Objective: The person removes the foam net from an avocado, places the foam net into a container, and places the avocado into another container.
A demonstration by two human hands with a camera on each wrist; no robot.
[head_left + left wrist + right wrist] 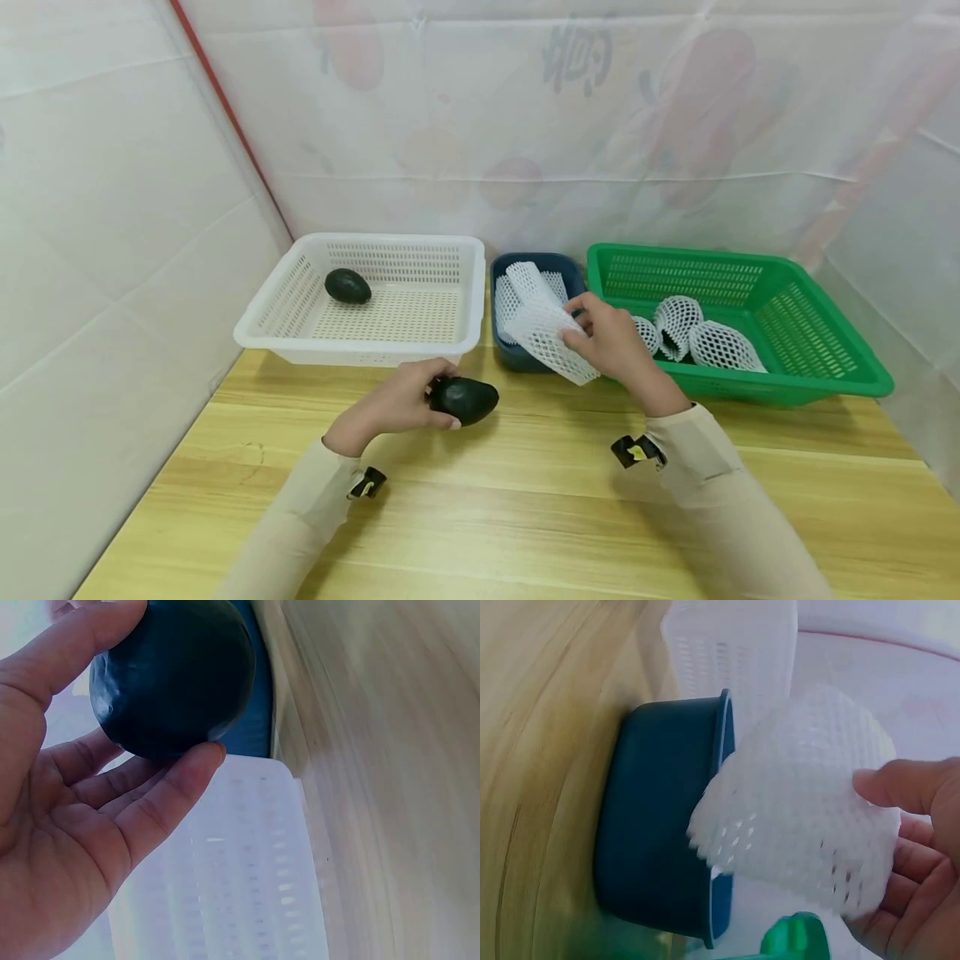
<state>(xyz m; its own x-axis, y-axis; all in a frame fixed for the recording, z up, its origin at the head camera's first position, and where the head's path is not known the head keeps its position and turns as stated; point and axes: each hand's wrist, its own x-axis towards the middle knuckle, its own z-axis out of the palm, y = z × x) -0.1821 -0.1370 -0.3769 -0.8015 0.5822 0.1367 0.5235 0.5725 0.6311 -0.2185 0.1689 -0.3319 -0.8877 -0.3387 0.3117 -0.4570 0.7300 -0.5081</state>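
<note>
Booth walled with pale sheeting

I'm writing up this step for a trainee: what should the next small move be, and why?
Probably have the right hand lower its foam net into the blue bin: the net hangs by the bin's opening, more netting lies inside, and the left hand holds a bare avocado.

the head view looks forward and down from above the yellow wooden tabletop, far enough back to show the left hand and right hand. each wrist view looks past its own hand from very close, turned sideways, tabletop at right in the left one, at left in the right. all three share the dark blue plastic bin and white slotted plastic basket.
</note>
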